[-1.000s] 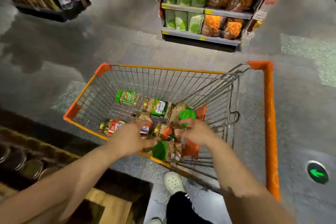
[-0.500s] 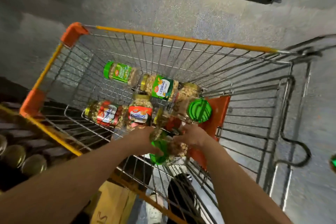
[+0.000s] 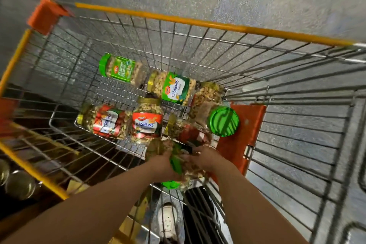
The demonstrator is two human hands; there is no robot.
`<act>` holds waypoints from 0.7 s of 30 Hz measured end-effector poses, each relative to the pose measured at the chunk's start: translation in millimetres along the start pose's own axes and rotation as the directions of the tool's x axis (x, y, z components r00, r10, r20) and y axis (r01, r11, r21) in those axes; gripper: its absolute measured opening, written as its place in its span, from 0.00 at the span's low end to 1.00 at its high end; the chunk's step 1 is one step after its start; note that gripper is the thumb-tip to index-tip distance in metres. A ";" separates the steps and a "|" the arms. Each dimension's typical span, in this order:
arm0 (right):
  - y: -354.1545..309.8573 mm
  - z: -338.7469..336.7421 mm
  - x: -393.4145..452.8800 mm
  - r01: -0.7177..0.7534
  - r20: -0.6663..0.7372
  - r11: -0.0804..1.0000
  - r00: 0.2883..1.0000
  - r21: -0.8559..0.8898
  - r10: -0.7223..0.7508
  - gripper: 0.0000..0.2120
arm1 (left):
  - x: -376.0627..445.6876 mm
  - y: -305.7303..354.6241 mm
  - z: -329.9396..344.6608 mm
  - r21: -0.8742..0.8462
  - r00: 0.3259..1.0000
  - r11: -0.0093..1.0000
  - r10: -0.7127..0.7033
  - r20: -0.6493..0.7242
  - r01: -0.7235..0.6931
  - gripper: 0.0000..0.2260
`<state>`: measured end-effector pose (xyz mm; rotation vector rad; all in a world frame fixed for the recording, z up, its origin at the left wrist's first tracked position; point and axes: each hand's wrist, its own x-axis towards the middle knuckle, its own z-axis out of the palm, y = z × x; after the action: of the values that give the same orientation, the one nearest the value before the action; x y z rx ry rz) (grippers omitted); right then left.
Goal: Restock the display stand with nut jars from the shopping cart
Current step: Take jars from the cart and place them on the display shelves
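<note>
Nut jar (image 3: 185,170) with a green lid at its near end is sitting at the near end of the shopping cart (image 3: 198,23), low in the wire basket, held between both hands. Left hand (image 3: 161,166) is gripping the jar's left side, fingers curled around it. Right hand (image 3: 206,161) is gripping the right side, fingers curled likewise; motion blur is hiding the fingertip detail on both.

Other jars are lying in the basket beyond the hands:
- green-label jar (image 3: 118,69), on its side, green lid pointing left, farthest away;
- green-label cashew jar (image 3: 172,89), on its side, gold lid pointing left, just right of the first;
- red-label cashew jar (image 3: 105,123), on its side at the left;
- second red-label cashew jar (image 3: 146,123), touching the first on its right, gold lid pointing away;
- green-lid jar (image 3: 222,120), lid facing the camera, leaning beside the orange seat flap (image 3: 247,125).

One more red-label jar (image 3: 188,132) is lying just beyond the hands, blurred.

Gold jar lids (image 3: 18,185) are showing at the lower left, outside the cart. A white shoe (image 3: 168,222) is standing on the floor under the basket.
</note>
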<state>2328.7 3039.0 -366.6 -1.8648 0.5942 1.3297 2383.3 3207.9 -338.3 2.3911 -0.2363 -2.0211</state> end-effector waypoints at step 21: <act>-45.4 -38.8 -77.6 0.090 -0.052 0.994 0.995 0.062 -0.087 0.24 | -74.2 0.9 -38.7 -0.107 0.970 0.990 0.066 -0.233 -0.093 0.48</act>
<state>2357.4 3031.5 -273.4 -1.8547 0.5658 1.1971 2409.3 3211.9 -258.8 2.4692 -0.2010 -1.6585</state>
